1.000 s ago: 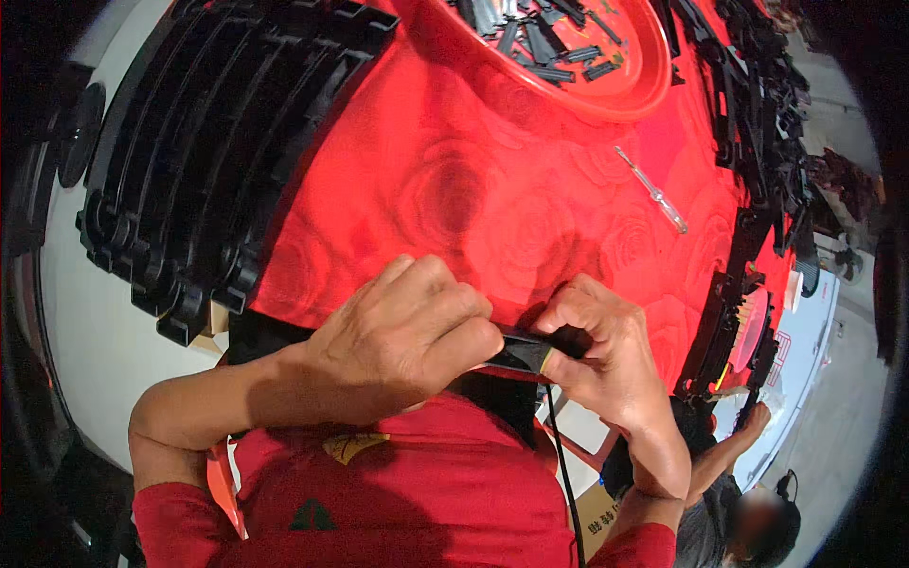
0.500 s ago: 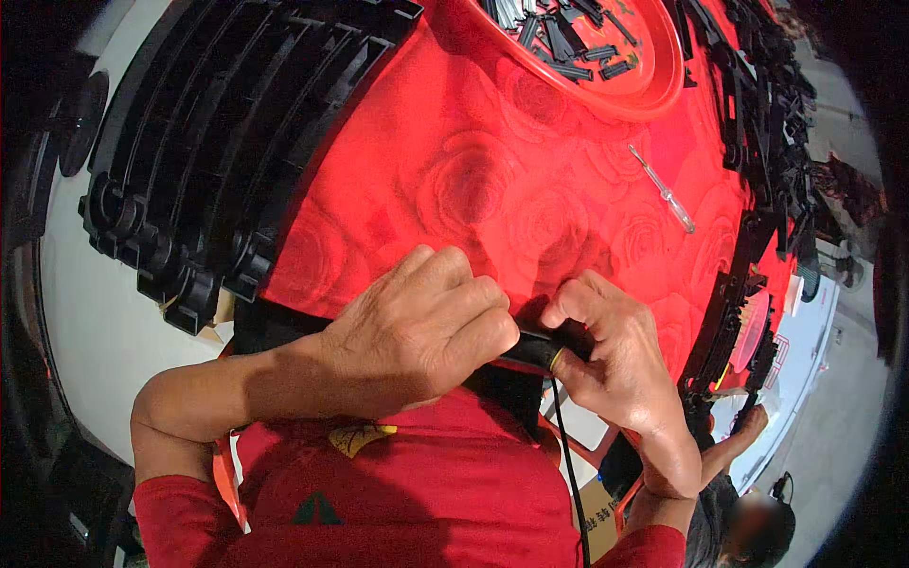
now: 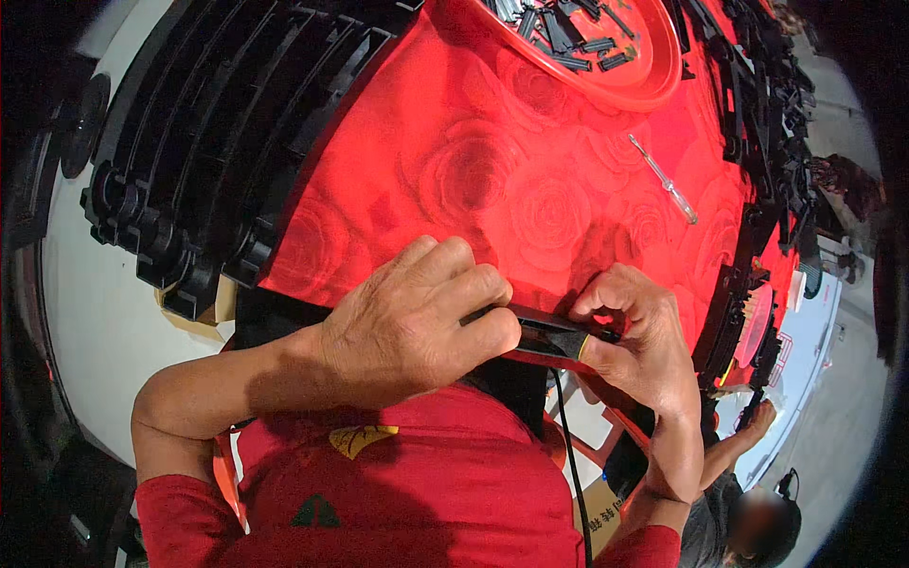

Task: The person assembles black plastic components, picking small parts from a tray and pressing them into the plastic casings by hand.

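Note:
A narrow black plastic piece point(image 3: 547, 338) spans the gap between my two hands at the near edge of the table. My left hand point(image 3: 421, 327) is closed around its left end, knuckles up, so that end is hidden. At the other end, my right hand point(image 3: 636, 346) pinches it between thumb and curled fingers; a thin yellow line shows by the thumb. Under the piece a black cable point(image 3: 565, 426) hangs down in front of my red shirt.
Long curved black plastic parts point(image 3: 204, 142) are stacked at the left. A red basin point(image 3: 653, 95) holds small black pieces at the back. A clear-handled screwdriver point(image 3: 666, 180) lies on the red rose-patterned cloth point(image 3: 454, 180). More black parts point(image 3: 748, 114) line the right, where another person's hand point(image 3: 757, 421) shows.
My right hand has shifted to the right, away from my left hand. More of the black piece shows between them. My left hand has hardly moved.

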A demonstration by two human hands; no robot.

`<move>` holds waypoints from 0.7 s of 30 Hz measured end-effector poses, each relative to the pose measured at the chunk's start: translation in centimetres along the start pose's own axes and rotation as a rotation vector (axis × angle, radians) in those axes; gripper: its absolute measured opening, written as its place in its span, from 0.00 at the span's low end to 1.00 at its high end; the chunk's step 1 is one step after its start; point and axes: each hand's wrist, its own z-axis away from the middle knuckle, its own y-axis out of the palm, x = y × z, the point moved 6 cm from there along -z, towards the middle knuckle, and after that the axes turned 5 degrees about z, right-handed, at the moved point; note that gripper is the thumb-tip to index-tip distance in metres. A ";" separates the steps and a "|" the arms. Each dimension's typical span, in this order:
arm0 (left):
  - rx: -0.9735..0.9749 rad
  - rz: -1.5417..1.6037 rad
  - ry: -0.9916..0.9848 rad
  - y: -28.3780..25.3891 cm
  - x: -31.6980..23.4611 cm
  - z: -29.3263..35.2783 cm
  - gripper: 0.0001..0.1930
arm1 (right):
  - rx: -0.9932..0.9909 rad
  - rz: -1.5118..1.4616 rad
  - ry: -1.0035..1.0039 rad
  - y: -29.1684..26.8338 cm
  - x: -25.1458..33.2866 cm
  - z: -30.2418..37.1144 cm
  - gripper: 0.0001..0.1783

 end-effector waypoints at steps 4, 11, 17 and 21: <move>0.031 0.021 -0.038 -0.1 0.1 -0.1 0.07 | -0.015 0.122 -0.029 -0.2 0.9 -0.1 0.15; 0.059 0.000 -0.025 -0.3 -0.3 -0.4 0.10 | 0.005 0.015 -0.023 0.7 1.2 -0.6 0.15; 0.005 -0.004 -0.003 0.3 0.2 0.0 0.11 | -0.024 -0.011 -0.025 0.7 2.3 -1.1 0.14; 0.033 -0.050 0.030 0.0 -0.4 0.0 0.12 | 0.025 -0.109 -0.148 0.4 1.9 -1.4 0.15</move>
